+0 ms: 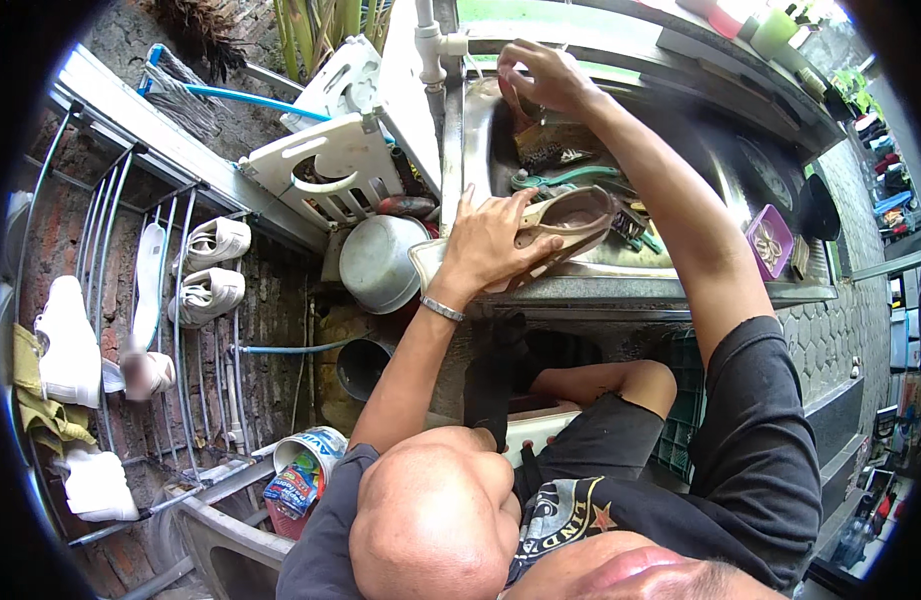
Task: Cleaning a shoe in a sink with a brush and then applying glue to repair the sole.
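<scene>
Part of the person's face (630, 572) enters at the lower edge, beside a bare knee (430, 515) and a dark shirt (680, 515) printed with a star, as the person sits at a metal sink (615, 290). Well apart, both hands work above it. The left hand (495, 240), a metal band (442, 308) at its wrist, is clamped on a beige shoe (578, 210) at the sink's near side, the shoe's opening turned to the right. The right hand (548, 78) is raised over the far left corner, fingers bent, beside a reddish-brown handle (520, 112); whether they grip it cannot be told. Between the hands, a teal strap (580, 177) lies in the sink among smaller items too jumbled to make out. At the sink's right end sits a purple tray (769, 216) of pale pieces. Left of the shoe are a metal pot (380, 262) and, behind it, white plastic panels (310, 165) with cut-out holes. Farther left, white shoes (65, 350) stand on a wire rack (180, 494), near an olive cloth (40, 390). Below, a white bucket (325, 445) holds colored packets (295, 490). A green crate (680, 400) is under the sink.
</scene>
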### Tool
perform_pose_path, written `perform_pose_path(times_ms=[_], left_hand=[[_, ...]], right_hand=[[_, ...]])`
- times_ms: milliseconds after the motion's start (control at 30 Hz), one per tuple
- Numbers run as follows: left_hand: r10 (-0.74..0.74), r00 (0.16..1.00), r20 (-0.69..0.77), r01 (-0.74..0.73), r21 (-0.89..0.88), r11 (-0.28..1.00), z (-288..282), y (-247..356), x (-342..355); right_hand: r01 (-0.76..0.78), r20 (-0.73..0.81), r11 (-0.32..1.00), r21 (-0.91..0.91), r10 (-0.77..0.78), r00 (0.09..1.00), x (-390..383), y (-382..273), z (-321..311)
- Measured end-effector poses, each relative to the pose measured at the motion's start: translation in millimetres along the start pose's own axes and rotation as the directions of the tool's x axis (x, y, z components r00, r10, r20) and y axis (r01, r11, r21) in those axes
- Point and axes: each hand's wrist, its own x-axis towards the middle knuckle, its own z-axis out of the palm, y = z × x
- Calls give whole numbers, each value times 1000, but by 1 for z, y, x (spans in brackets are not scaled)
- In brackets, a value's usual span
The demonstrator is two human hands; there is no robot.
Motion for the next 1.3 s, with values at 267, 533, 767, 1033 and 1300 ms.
perform_pose_path(times_ms=[267, 533, 767, 1033, 1300], left_hand=[[-166, 985, 38, 170, -137, 976, -19, -8, 31], [17, 974, -226, 82, 425, 902, -48, -35, 171], [82, 972, -222, 55, 551, 833, -47, -24, 236], [173, 936, -305, 54, 614, 788, -73, -36, 248], [85, 893, -442, 159, 486, 859, -98, -60, 221]], right_hand=[[-515, -211, 824, 236, 561, 800, -41, 30, -29], [-698, 145, 714, 47, 687, 712, -162, -4, -20], [-573, 253, 818, 43, 546, 798, -158, -9, -13], [-584, 274, 806, 93, 543, 793, -152, -16, -19], [-632, 213, 755, 176, 598, 773, -149, -17, -20]])
